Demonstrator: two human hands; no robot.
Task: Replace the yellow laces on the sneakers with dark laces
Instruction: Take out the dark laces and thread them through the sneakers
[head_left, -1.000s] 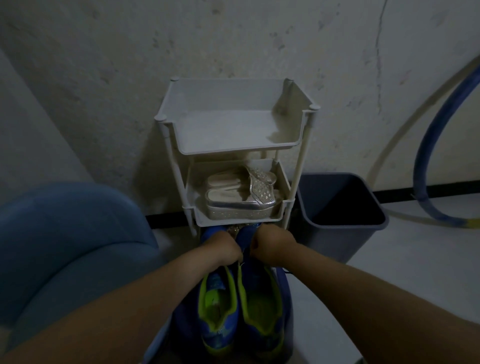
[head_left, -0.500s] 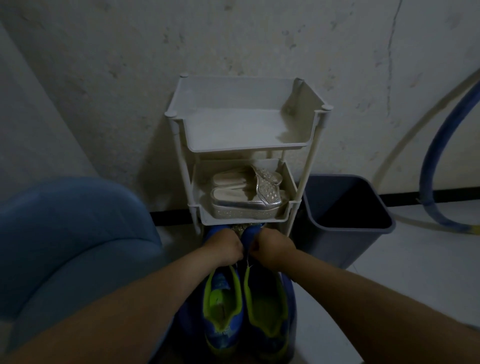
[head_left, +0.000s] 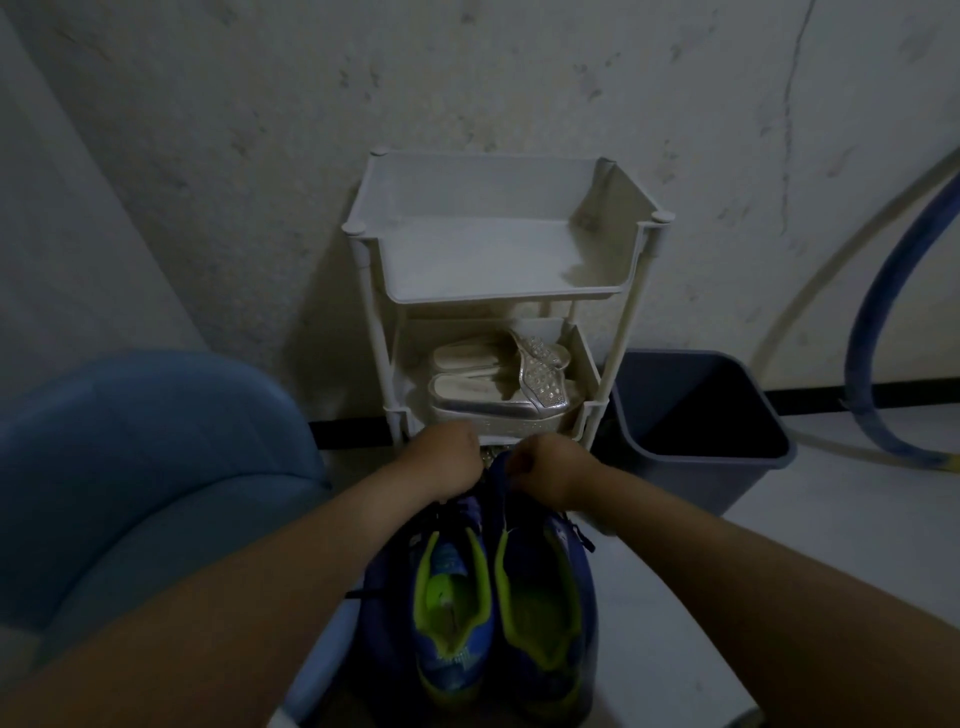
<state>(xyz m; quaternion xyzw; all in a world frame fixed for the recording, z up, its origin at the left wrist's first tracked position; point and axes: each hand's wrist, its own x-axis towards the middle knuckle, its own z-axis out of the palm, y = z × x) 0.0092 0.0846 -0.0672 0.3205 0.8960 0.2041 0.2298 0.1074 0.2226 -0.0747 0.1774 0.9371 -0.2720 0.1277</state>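
Observation:
Two blue sneakers with yellow-green lining lie side by side, heels toward me and toes toward a white rack (head_left: 498, 297). My left hand (head_left: 447, 460) grips the front of the left sneaker (head_left: 452, 597). My right hand (head_left: 545, 467) grips the front of the right sneaker (head_left: 540, 603). Both hands are curled and cover the toe ends, right in front of the rack's lower shelf. A dark lace end (head_left: 358, 594) sticks out beside the left sneaker. I see no yellow laces.
Silver sandals (head_left: 498, 384) sit on the rack's middle shelf; its top shelf holds nothing. A dark bin (head_left: 706, 460) stands right of the rack, a blue seat (head_left: 145, 467) at my left, and a blue hose (head_left: 872, 338) curves along the wall at right.
Both hands and the sneakers have moved slightly forward toward the rack's lower shelf. My view has shifted a little, so the rack sits more to the right.

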